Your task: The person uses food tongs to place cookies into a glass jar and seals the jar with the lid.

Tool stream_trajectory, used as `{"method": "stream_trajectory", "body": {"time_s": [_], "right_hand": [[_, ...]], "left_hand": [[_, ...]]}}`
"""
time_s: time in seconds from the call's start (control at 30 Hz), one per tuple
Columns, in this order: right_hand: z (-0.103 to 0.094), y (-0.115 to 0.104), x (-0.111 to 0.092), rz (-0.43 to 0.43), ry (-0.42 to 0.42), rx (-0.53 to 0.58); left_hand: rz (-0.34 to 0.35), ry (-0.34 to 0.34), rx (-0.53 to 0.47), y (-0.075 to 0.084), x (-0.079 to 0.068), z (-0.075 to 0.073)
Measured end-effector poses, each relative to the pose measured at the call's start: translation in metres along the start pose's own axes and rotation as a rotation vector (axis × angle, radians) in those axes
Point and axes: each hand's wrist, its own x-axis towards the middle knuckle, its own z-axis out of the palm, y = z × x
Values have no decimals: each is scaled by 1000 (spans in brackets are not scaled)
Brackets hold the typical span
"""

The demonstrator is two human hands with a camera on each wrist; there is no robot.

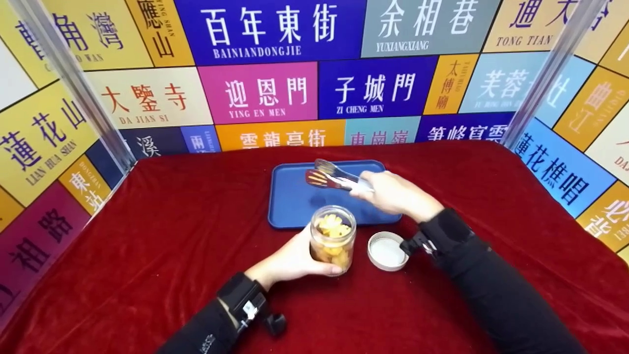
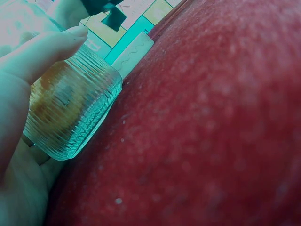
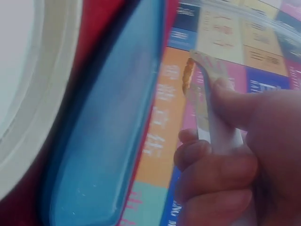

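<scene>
My left hand (image 1: 295, 258) grips a ribbed glass jar (image 2: 94, 89) round its side, low over the red cloth. The jar has no lid on, and yellow-brown food pieces (image 1: 334, 225) fill it nearly to the mouth. Above the blue tray (image 1: 290, 206), my right hand (image 1: 390, 191) holds a pair of tongs (image 1: 346, 181), their tips pointing left. A brownish-orange edge (image 3: 187, 76) shows at the tips of the tongs in the right wrist view. Just right of the jar, the round white lid (image 1: 388, 251) lies with its hollow side up.
A dark red cloth (image 1: 186, 206) covers the table. Behind it and at both sides stand panels with coloured sign prints (image 1: 265, 93). Metal posts (image 1: 88, 93) rise at the two back corners. The lid sits under the right wrist in the head view.
</scene>
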Motion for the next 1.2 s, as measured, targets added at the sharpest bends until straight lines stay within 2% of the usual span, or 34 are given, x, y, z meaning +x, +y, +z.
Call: {"method": "stream_trajectory", "body": {"time_s": [0.37, 0.63, 0.8, 1.0, 1.2], "right_hand": [[-23, 10, -41, 10, 21, 58], [-54, 6, -63, 13, 70, 74], [-71, 1, -79, 15, 56, 65], [-89, -9, -99, -53, 15, 66], [-98, -20, -110, -99, -34, 65]], "left_hand": [[21, -11, -38, -4, 0, 1], [15, 4, -11, -1, -1, -1], [12, 0, -27, -2, -1, 0], [22, -9, -45, -3, -1, 1], [6, 0, -28, -2, -1, 1]]}}
